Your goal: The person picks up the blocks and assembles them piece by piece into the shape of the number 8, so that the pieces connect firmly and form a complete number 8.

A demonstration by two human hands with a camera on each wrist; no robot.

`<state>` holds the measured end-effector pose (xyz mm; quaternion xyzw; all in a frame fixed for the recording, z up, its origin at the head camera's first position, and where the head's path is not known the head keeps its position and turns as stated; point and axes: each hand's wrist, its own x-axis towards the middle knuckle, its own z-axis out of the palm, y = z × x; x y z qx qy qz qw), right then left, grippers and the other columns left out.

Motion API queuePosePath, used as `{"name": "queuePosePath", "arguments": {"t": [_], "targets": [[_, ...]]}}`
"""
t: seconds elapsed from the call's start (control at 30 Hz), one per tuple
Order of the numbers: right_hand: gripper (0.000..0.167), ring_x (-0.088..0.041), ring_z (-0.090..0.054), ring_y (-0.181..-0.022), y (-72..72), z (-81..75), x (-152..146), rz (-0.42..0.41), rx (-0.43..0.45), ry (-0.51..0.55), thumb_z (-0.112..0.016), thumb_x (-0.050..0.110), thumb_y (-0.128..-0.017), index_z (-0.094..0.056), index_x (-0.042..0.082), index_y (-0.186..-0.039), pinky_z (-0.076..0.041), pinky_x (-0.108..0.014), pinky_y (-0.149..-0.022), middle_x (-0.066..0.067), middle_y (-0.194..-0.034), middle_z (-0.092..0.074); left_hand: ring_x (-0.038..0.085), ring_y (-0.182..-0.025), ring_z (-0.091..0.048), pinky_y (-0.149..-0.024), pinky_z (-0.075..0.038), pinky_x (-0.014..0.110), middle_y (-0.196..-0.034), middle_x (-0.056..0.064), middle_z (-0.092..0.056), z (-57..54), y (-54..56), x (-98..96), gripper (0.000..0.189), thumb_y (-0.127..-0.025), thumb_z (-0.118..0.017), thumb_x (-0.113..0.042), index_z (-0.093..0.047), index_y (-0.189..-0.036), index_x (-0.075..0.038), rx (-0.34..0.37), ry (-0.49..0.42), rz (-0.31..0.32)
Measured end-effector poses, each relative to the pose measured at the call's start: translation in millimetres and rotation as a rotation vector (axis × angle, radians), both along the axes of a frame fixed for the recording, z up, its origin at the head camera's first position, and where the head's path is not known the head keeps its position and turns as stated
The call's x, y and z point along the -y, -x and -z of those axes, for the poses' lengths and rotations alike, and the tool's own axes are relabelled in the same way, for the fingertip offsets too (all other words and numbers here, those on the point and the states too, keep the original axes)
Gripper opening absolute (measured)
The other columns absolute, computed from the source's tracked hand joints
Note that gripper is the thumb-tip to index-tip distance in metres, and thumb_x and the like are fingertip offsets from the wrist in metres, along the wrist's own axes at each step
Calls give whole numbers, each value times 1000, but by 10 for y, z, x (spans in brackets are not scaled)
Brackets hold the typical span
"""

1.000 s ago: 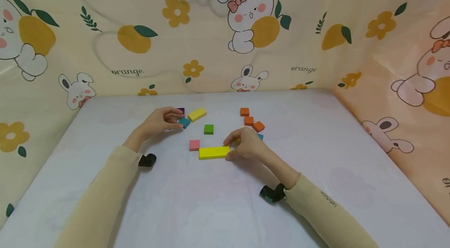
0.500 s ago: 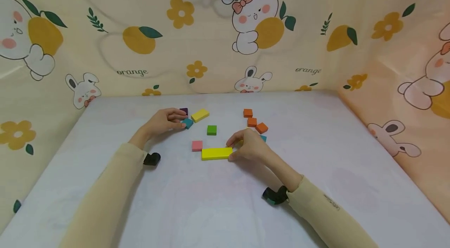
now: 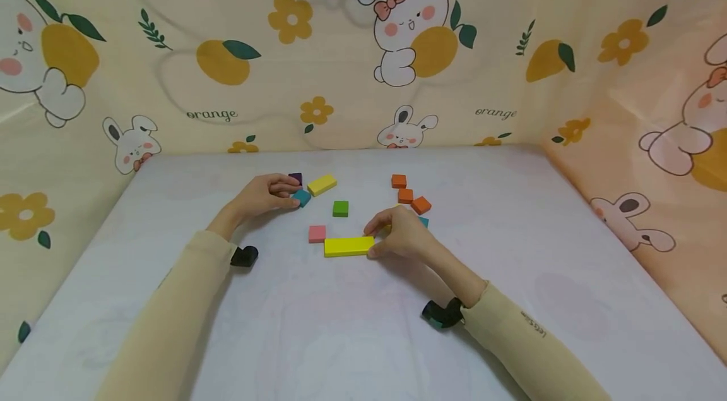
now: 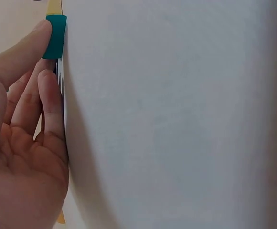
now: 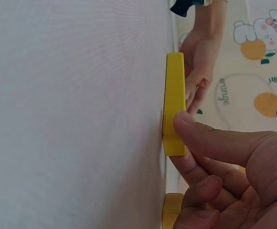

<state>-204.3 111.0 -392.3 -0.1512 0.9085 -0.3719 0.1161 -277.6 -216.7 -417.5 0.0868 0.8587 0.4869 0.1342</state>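
Note:
My right hand (image 3: 403, 233) pinches the right end of a long yellow block (image 3: 348, 247) lying flat on the table. In the right wrist view the thumb presses one face of that yellow block (image 5: 175, 90), with fingers behind it. Farther left, my left hand (image 3: 261, 196) pinches a small teal block (image 3: 303, 197) on the tabletop. The left wrist view has the thumb against the teal block (image 4: 56, 38). A purple block (image 3: 296, 178) is just beyond the left fingers, partly hidden by them. Touching the yellow block's back left corner is a pink block (image 3: 317, 234).
A shorter yellow block (image 3: 322, 185) and a green block (image 3: 341, 209) lie between the hands. Three orange blocks (image 3: 406, 196) sit behind the right hand, which partly hides another teal block (image 3: 423, 221). A patterned curtain (image 3: 335, 60) borders the white table (image 3: 312, 331).
The head view shifts slightly. Both hands keep their holds, and the blocks stay in the same arrangement.

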Motion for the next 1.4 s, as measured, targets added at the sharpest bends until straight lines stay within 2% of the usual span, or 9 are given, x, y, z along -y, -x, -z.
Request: {"name": "queuePosePath", "arguments": {"t": [0.7,0.87,1.0,1.17,1.3,1.4], "targets": [[30,-21,-54,-95,-13,15,-8,10,8,2,-93,14,-66,-77,19,-91,-42,-39,-89,8,-85,-70,24,-109,-59,-101,-43,39,-123,7,-65,20,15,-25,50,-84,-81,-25,-59,-126,-9,-23,9,-28],[31,-20,-54,-95,-2,23,-6,14,9,1,-94,14,-65,-77,19,-90,-42,-38,-88,9,-85,-69,24,-104,-59,-97,-45,38,-116,6,-66,23,14,-55,50,-81,-83,-29,-61,-122,-9,-59,52,-44],[31,-20,-54,-94,9,26,-13,8,7,-5,-93,15,-65,-77,19,-91,-42,-38,-88,8,-86,-69,24,-97,-60,-91,-49,36,-107,7,-67,2,-19,-96,51,-78,-85,-33,-62,-116,-7,-130,82,-61],[31,-21,-54,-94,17,11,-24,6,9,-1,-93,13,-66,-77,18,-91,-43,-39,-86,8,-86,-69,22,-93,-61,-84,-51,34,-102,5,-68,-126,-166,-146,53,-76,-85,-39,-64,-112,-7,-212,56,-88],[31,-21,-54,-94,19,10,-22,0,14,2,-93,13,-66,-77,18,-91,-42,-38,-86,9,-86,-69,21,-96,-59,-81,-49,37,-107,3,-67,-269,-402,-175,54,-75,-85,-44,-66,-112,-9,-273,-17,-112],[31,-21,-54,-93,16,15,-15,-8,14,7,-93,13,-66,-77,17,-92,-42,-38,-87,9,-86,-69,20,-96,-59,-79,-49,38,-107,1,-68,-356,-612,-209,55,-74,-85,-46,-67,-112,-10,-284,-46,-106]]}}
